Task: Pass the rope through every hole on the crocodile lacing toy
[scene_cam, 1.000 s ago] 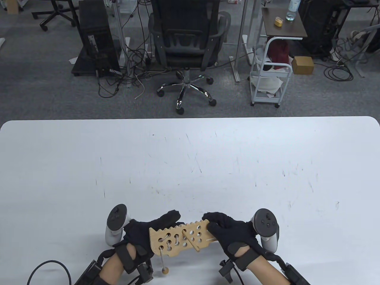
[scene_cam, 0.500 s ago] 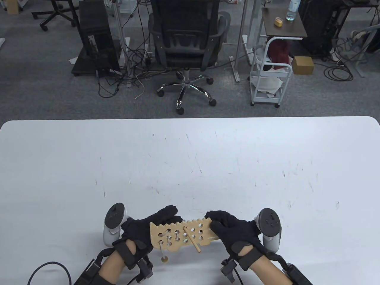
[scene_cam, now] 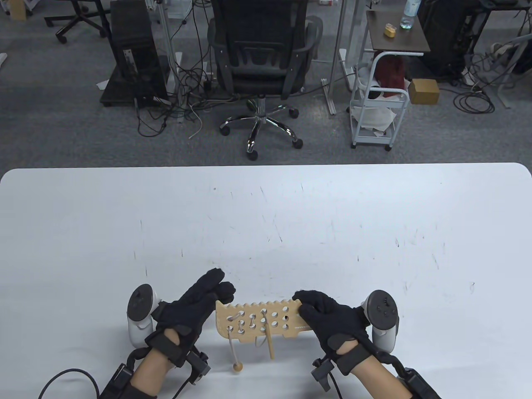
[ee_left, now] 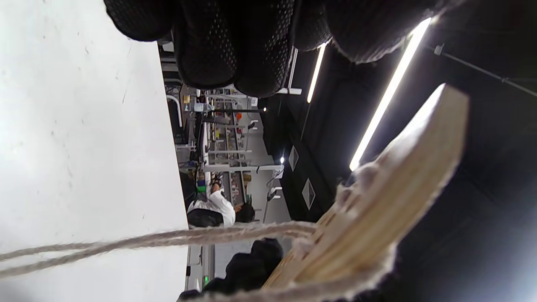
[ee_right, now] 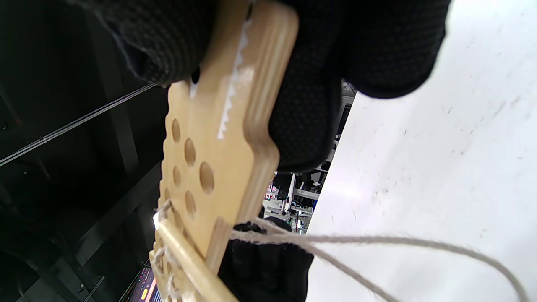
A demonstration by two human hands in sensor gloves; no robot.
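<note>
Fingers of the right hand are clamping the toothed end of the crocodile lacing toy, thumb on one face and the rest on the other, and that grip alone is carrying the board above the table. Holding it by the end is leaving every hole clear of the glove, probably so both faces can be reached.

Just left of those fingers, several holes are sitting unlaced; further left, the rope is already crossing between holes at the board's far end. A wooden needle is poking through a middle hole and slanting down toward the person, so I judge this hole to be the stitch in hand. A short tail of rope with a wooden bead is dangling from the laced end, likely the stopper that anchors the line.

Beyond that end, the left hand is hovering just beside the board with its fingers straight and gripping nothing. The left wrist view shows a gap between its fingertips and the wood, seemingly placing it to reach under for the needle.
</note>
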